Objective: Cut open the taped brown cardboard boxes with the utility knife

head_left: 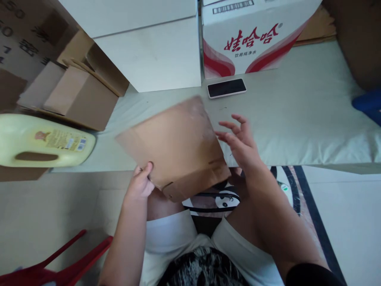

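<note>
A flattened brown cardboard box [178,147] is held tilted above my lap, partly over the front edge of the table. My left hand [143,182] grips its lower left edge, with the thumb on top and the other fingers hidden underneath. Just off the cardboard's right edge is my right hand [241,145], its fingers spread and nothing in them. Whether a fingertip of that hand touches the cardboard, I cannot tell.
On the covered table [297,119] lie a phone [227,87], a white carton with red lettering [247,43] and a large white box [160,55]. Brown cartons [86,95] and a pale yellow jug [71,143] stand left. A red chair [59,274] is below left.
</note>
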Motion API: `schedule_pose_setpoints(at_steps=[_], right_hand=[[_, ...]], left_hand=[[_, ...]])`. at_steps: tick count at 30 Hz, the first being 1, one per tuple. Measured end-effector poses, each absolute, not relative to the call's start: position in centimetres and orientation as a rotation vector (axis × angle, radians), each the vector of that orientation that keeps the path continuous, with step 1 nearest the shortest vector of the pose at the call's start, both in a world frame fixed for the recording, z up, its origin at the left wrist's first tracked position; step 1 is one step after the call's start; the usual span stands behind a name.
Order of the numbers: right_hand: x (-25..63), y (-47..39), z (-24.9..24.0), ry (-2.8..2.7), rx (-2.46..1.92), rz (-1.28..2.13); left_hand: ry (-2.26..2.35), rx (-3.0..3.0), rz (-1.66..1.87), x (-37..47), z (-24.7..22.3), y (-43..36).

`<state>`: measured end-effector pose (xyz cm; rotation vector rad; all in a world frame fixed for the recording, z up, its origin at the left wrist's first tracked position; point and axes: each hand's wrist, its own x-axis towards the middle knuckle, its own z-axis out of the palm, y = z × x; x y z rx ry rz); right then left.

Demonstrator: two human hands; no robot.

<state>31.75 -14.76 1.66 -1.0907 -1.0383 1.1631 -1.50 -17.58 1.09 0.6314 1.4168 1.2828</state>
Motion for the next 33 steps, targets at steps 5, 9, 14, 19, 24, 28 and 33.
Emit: schedule_pose_setpoints(at_steps=[5,9,14,19,24,28,33], right_hand=[[33.9,-14.7,2.7,-1.086,-1.313,1.1],[31.3,-15.6,3.9,-1.295,-1.198,1.493],[28.4,-16.3,3.8,-0.974,-1.163,1.5],[29.4,-16.5,5.5,-0.557,-1.174,1.327],[33.0,-18.6,7.6,-0.386,-1.24,1.023],[38.1,-22.6,7.7,-0.525,-1.42,0.539],[45.3,-26.9,7.2,-0.808,-1.714,-0.033]], left_hand=[[1.321,0.457,1.541,-1.5,1.4,-15.3],[1.249,0.365,1.515,-0.3,1.4,-14.3],[1.23,0.383,1.445,1.6,2.6,-14.0],[1.32,0.703,1.367,1.1,2.2,-12.8],[1.735,1.525,1.185,0.8,-0.3,-10.8],[1.823,2.039,0.787,2.5,-1.4,-10.4],[1.942,2.177,0.508,4.0,-1.4,-10.7]])
